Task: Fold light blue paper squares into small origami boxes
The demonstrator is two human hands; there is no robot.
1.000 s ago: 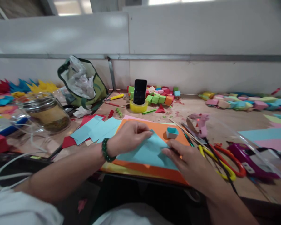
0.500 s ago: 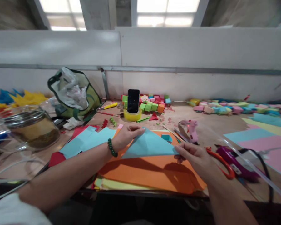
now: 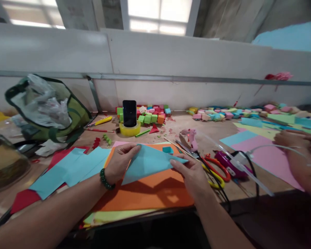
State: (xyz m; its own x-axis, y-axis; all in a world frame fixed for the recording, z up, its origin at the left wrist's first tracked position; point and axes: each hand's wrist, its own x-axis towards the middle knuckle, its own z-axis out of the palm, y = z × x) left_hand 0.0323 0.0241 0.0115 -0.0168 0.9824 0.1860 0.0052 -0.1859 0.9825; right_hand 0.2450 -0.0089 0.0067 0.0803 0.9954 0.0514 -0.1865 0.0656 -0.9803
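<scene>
Between my two hands is a light blue sheet of paper [image 3: 147, 162], folded into a triangle and held just above a stack of orange paper [image 3: 145, 197]. My left hand [image 3: 121, 160], with a green bead bracelet at the wrist, pinches its upper left corner. At the right side, my right hand [image 3: 190, 174] grips the lower edge between thumb and fingers, and a pointed corner sticks out past the thumb. A small blue paper box [image 3: 168, 149] lies behind the triangle on the orange paper. More light blue sheets [image 3: 59, 171] lie to the left.
A phone [image 3: 129, 113] stands in a yellow tape roll [image 3: 130, 129] before colourful paper cubes [image 3: 147, 119]. Right of my hands are a pink glue gun [image 3: 193, 139], orange-handled scissors [image 3: 220, 169] and a purple power strip [image 3: 230, 164]. Another person's hands [image 3: 295, 145] are at the far right.
My view has swung to the right, bringing another person's hands into sight. The folded blue paper has tilted, and my right hand has shifted inward along its edge.
</scene>
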